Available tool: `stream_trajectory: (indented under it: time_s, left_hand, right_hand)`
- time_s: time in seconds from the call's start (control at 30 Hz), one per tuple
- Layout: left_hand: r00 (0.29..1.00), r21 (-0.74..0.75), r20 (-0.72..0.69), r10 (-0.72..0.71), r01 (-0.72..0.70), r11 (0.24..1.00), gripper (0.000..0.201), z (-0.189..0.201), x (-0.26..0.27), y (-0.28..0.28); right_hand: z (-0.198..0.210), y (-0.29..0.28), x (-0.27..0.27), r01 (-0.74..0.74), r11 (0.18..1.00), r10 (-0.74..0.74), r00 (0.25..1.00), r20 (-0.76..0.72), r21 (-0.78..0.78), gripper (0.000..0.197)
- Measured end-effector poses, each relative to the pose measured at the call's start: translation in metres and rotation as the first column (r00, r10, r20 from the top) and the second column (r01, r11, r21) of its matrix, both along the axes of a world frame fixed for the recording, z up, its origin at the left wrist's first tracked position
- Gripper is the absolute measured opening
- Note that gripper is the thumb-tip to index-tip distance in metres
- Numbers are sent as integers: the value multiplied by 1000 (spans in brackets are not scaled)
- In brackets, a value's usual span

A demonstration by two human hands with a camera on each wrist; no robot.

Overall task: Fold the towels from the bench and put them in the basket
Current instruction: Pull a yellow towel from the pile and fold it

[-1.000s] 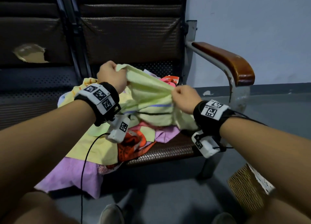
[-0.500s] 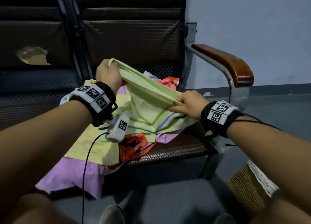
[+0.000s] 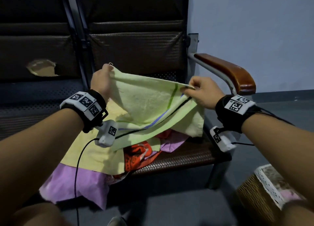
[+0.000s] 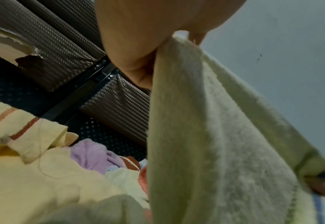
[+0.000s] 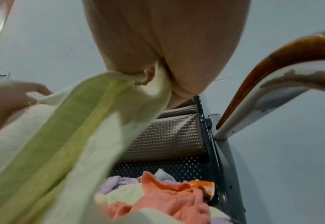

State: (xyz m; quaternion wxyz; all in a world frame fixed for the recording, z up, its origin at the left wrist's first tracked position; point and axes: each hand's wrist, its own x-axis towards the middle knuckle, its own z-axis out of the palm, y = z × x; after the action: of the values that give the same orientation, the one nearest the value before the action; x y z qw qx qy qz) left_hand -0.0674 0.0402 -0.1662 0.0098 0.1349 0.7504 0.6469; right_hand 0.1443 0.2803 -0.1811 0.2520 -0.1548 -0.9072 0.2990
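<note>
My left hand (image 3: 102,83) pinched one corner of the green towel (image 3: 146,106), my right hand (image 3: 202,93) pinched the other, towel stretched above the table (image 3: 178,159) pile, basket (image 3: 254,191) at lower right

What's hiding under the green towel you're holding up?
Under the green towel lie more towels on the bench: a yellow one, an orange one, a purple one. Whatever lies deeper is covered.

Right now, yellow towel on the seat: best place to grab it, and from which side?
Judgement: take the yellow towel by its front hem, coming from the seat's front edge. That part lies flat and bare, while its rear is covered by the green towel held up between the left hand and right hand. Pinch two corners there once both hands are free.
</note>
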Motion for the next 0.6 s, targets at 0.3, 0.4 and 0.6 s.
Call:
stream_trajectory:
  time_s: [0.3,0.4,0.6]
  left_hand:
    - [909,-171,-322,-263,218,961,25,60,4,-5]
    - [885,-143,-393,-250,210,967,29,85,4,-6]
    - [937,-85,-332,-104,80,993,32,115,-3,-3]
  right_hand:
    - [73,7,-15,169,968,-193,974,120,188,29]
    - [99,9,-19,215,960,-225,974,34,181,27]
    - [125,10,-14,133,987,-133,991,10,-95,36]
